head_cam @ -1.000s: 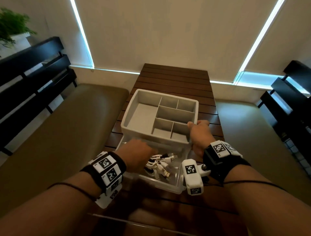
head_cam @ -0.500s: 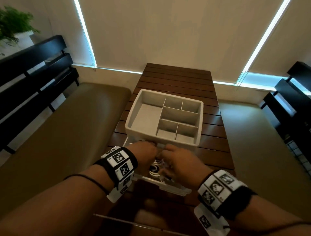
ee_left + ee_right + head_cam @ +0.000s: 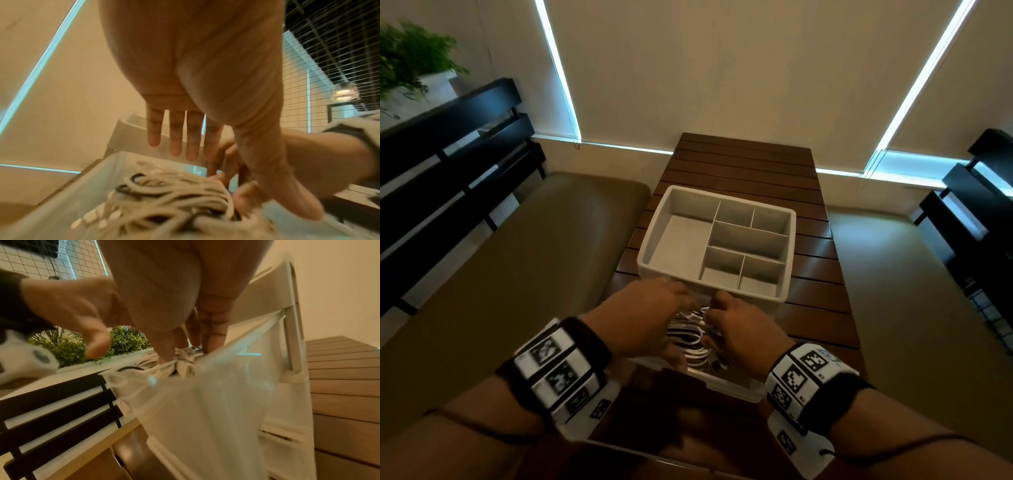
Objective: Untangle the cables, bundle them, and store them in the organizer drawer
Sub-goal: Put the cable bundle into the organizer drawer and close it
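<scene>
A white organizer (image 3: 645, 251) with several bare compartments stands on the table. Its clear drawer (image 3: 729, 385) is pulled out toward me and holds a tangle of white and black cables (image 3: 690, 337). Both hands are over the drawer. My left hand (image 3: 654, 308) hovers just above the cables (image 3: 164, 194) with its fingers (image 3: 174, 138) straight and slightly spread. My right hand (image 3: 732, 325) reaches into the pile, and its thumb and fingers (image 3: 213, 337) pinch a bunch of cables (image 3: 185, 365). The drawer wall (image 3: 205, 402) hides the lower cables in the right wrist view.
The organizer sits on a dark slatted wooden table (image 3: 750, 164). Padded benches lie to the left (image 3: 517, 274) and right (image 3: 911, 274), each with a black slatted backrest (image 3: 448, 144). A potted plant (image 3: 410, 61) stands at the far left.
My right hand left the organizer's front right corner and moved down into the drawer, where it now pinches the cables. My left hand stayed over the drawer's left side.
</scene>
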Available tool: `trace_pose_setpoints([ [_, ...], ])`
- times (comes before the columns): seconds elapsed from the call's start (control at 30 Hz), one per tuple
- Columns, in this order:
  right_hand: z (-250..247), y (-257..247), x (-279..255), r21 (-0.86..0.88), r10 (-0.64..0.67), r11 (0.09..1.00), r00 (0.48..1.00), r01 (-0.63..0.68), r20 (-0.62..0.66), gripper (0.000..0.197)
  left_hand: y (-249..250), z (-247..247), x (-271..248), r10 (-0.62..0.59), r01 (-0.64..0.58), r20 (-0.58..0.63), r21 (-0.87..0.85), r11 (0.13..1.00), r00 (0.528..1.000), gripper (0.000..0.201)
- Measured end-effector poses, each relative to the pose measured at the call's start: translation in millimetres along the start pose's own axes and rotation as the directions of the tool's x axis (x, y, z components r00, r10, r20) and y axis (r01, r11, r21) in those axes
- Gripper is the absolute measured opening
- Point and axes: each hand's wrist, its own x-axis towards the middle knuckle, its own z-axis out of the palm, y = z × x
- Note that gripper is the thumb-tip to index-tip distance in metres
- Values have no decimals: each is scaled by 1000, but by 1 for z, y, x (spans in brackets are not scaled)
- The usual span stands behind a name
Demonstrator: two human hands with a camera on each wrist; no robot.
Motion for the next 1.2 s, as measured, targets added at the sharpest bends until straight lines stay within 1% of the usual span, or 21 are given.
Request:
trace_pose_setpoints([
  [0.07,4,1,-2,28,3,1000,1000,-2,-31,33,6,15,-15,36,-36,-4,84,996,999,92],
  [0.13,6,2,-5,54,-3,999,1000,4,-22,36,6,37,-25,84,-79,-15,200,977,996,94],
  [0.2,6,4,-11,110,-15,994,1000,18,-28,45,0,51,-26,130,-95,-122,256,962,984,87],
  [0.23,5,4,-16,137,-23,990,998,30,-54,51,-1,53,-25,148,-101,-170,260,960,974,82],
  [0.27,4,4,-23,113,-31,993,993,44,-118,60,-2,54,-23,161,-111,-198,243,964,967,79],
  [0.3,4,5,-29,38,-31,999,980,39,-199,72,-2,53,-21,169,-118,-232,218,969,958,77],
  [0.37,2,7,-37,-103,40,992,960,-71,-278,103,-2,53,-16,150,-111,-226,177,978,962,74],
  [0.43,0,11,-38,-151,136,974,968,-170,-213,128,-4,53,-12,136,-101,-188,184,978,973,73],
  [0.47,-2,14,-37,-157,177,967,973,-200,-149,134,-3,52,-10,129,-94,-173,195,976,976,73],
  [0.53,-6,17,-31,-166,229,959,973,-231,-27,137,-1,45,-6,126,-95,-149,200,975,981,71],
  [0.7,-19,23,-23,-131,206,971,978,-198,45,134,0,30,10,107,-74,-120,254,964,987,67],
  [0.77,-20,25,-20,-113,191,977,980,-183,60,129,-2,26,18,81,-45,-130,262,964,988,66],
  [0.83,-17,28,-18,-71,182,981,983,-181,6,114,0,24,25,44,-10,-155,210,978,987,62],
  [0.9,-14,33,-17,-22,200,979,976,-203,-91,91,4,29,32,0,20,-195,101,995,981,53],
  [0.97,-11,37,-15,4,209,977,965,-211,-158,75,6,36,33,1,1,-289,7,1000,957,41],
  [1.03,-7,38,-13,25,208,978,961,-207,-183,71,-1,45,30,20,-27,-444,-10,1000,896,30],
  [1.07,-6,39,-12,34,212,977,959,-209,-186,71,-6,52,30,34,-29,-498,18,999,867,32],
  [1.13,-3,39,-10,40,223,975,953,-220,-203,68,-10,62,30,66,-34,-533,70,997,843,39],
  [1.2,-2,38,-7,45,228,974,940,-224,-253,62,-11,62,33,56,-8,-501,97,995,864,51],
])
